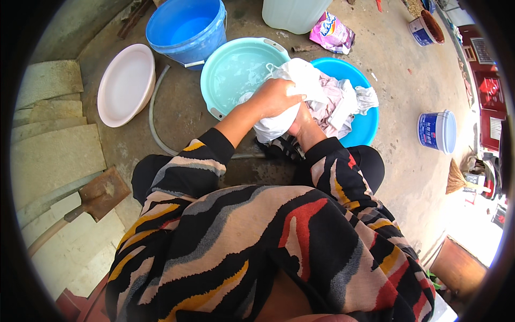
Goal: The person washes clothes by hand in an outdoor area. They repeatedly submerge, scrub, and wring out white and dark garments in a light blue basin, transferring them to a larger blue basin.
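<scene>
Both of my hands grip a bunched white garment [277, 125] between the two basins. My left hand [275, 95] lies over the top of it, fingers curled into the fabric. Below and to the right, my right hand [298, 120] holds the cloth from underneath, its fingers partly hidden. Part of the fabric hangs at the edge of the light green basin [210, 86], which holds water. To the right, a blue plastic basin [368, 129] carries a heap of pale pink and white laundry [332, 102].
Beyond the basins stand a blue bucket [187, 50], a translucent plastic container [293, 16] and a purple detergent bag [334, 34]. A pale pink basin [126, 84], a clear hose [152, 108] and a shovel [105, 193] are at left. A white bucket [437, 131] stands at right.
</scene>
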The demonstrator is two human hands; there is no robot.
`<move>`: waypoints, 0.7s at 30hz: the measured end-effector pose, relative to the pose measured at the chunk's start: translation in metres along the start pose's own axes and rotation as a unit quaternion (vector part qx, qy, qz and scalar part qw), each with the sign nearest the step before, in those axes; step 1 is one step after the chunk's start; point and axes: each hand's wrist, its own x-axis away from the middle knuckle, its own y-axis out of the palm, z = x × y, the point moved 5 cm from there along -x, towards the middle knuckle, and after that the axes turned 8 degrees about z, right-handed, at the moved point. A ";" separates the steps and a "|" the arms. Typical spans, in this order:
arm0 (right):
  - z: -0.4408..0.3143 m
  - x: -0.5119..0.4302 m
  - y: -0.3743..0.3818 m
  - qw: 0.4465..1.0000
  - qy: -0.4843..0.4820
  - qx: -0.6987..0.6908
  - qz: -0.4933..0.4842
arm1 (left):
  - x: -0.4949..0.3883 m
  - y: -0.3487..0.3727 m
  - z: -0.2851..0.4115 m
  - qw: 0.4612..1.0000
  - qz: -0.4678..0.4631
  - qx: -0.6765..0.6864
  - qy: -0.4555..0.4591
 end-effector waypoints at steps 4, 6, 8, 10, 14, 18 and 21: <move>-0.009 -0.007 -0.002 0.998 -0.057 -0.014 0.024 | -0.002 -0.011 -0.011 0.996 0.081 0.005 -0.045; -0.021 -0.007 -0.007 0.990 -0.092 -0.020 0.105 | -0.002 -0.025 -0.032 0.989 0.097 0.070 -0.090; -0.034 -0.004 -0.008 0.979 -0.109 -0.071 0.155 | 0.001 -0.030 -0.058 0.968 0.059 0.177 -0.170; -0.048 0.003 -0.008 0.969 -0.134 -0.087 0.186 | 0.010 -0.026 -0.084 0.952 0.045 0.173 -0.248; -0.071 0.017 -0.006 0.961 -0.171 -0.120 0.181 | 0.026 0.008 -0.112 0.944 -0.003 0.161 -0.287; -0.062 0.022 -0.007 0.968 -0.188 0.006 0.166 | 0.016 0.017 -0.101 0.904 0.155 0.262 -0.301; -0.030 0.022 -0.008 0.991 -0.077 0.072 0.082 | 0.003 -0.004 -0.045 0.889 0.332 0.283 -0.138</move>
